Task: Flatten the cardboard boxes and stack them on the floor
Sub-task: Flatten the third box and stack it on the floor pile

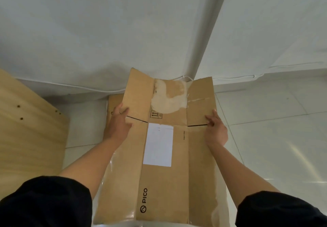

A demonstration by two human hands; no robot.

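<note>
Left hand gripping flattened box at left edge, right hand pinching right edge; second flat box lying on floor beneath, near wall corner.

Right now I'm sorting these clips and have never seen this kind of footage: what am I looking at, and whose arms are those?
There is no machine here. A camera worn on a person's head looks down at their own arms. The left hand and right hand each grip a side edge of a flattened cardboard box, held over the tiled floor. More cardboard lies beyond it by the wall. A wooden board sits at the left.
</note>
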